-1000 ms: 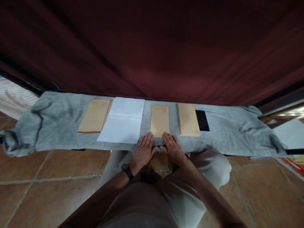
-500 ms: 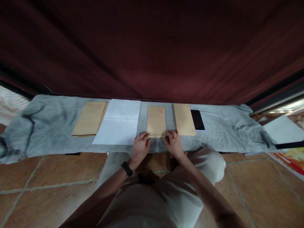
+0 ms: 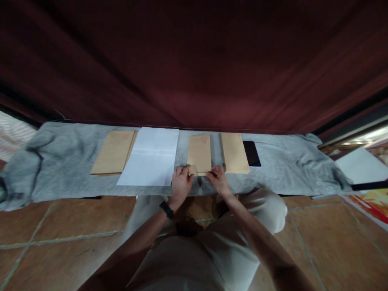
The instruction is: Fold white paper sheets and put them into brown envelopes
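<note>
2 hands pinch the near corners of a brown envelope

And here's the grip: the left hand point(image 3: 181, 184) has thumb and fingers closed together on the near left corner of the envelope point(image 3: 199, 152), and the right hand point(image 3: 220, 180) matches it at the near right corner, fingertips curled in, thumb tucked close. A thin crease line runs along that near edge, right between the 2 hands; whether the edge is raised off the cloth, I cannot tell. The envelope sits in the middle, lengthwise to the body, a faint red mark in its far right corner.

Out to the left wrist, there's a black watch point(image 3: 166, 210). Just beside the left hand lies the white paper point(image 3: 148, 155), flat, a pale line across it, and up against its left side, the left pile point(image 3: 112, 152) of brown envelopes, edges slightly fanned. Over on the right, near the right hand, it's the right pile point(image 3: 235, 153), layered edges on show, with the dark phone point(image 3: 251, 153) tight against its right side.

All of it rests on a rumpled grey cloth point(image 3: 281, 161). Behind hangs a dark red curtain point(image 3: 194, 60); below, pale trousers point(image 3: 266, 210) and brown floor tiles point(image 3: 60, 218). Far right, 1 white sheet point(image 3: 362, 163) above a red-and-yellow print point(image 3: 374, 204).
</note>
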Demonstrator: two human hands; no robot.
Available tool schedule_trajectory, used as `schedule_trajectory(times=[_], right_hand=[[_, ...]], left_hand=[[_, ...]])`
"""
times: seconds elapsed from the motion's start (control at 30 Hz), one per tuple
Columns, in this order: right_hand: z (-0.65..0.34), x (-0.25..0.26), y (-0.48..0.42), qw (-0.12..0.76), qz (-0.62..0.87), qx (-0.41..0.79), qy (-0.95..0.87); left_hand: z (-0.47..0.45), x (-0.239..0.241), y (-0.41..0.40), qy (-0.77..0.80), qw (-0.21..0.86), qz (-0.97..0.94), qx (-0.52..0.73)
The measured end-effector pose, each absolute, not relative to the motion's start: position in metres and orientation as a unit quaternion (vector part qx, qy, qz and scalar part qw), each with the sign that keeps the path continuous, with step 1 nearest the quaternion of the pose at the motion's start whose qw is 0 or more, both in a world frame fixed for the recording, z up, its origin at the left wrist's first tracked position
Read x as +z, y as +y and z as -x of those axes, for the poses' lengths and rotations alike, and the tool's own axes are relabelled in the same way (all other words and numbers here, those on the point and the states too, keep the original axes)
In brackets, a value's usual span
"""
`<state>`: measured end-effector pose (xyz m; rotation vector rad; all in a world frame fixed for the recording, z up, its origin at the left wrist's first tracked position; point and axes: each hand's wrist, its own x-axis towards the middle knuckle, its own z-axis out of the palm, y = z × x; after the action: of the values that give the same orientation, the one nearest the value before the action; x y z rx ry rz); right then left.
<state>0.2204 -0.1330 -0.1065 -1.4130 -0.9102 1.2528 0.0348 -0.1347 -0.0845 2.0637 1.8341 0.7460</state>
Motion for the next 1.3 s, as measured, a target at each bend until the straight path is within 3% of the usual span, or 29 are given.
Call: schedule_trajectory(times=[0.17,0.4,0.63,0.77,0.97,1.1,1.3], right_hand=[[-0.217,-0.1,-0.13,0.484,0.559,0.576,-0.349],[-0.224,-0.082,-0.132,0.491,0.541,0.595,-0.337],[-0.227,-0.081,-0.13,0.488,0.541,0.578,-0.366],[-0.229,-0.086,-0.132,0.47,0.577,0.504,-0.438],[-0.228,-0.081,-0.142,0.436,0.6,0.249,-0.623],[-0.218,-0.075,-0.151,0.392,0.59,0.254,-0.659],[-0.213,-0.069,-0.159,0.376,0.626,0.277,-0.625]], left_hand=[[-0.035,-0.087,-0.135,0.628,0.18,-0.687,0.32],[-0.042,-0.09,-0.126,0.61,0.439,-0.447,0.486],[-0.047,-0.069,-0.124,0.538,0.593,-0.391,0.454],[-0.054,-0.062,-0.12,0.543,0.567,-0.403,0.471],[-0.058,-0.048,-0.112,0.566,0.439,-0.512,0.474],[-0.066,-0.039,-0.115,0.59,0.343,-0.577,0.448],[-0.088,-0.046,-0.131,0.585,0.336,-0.584,0.451]])
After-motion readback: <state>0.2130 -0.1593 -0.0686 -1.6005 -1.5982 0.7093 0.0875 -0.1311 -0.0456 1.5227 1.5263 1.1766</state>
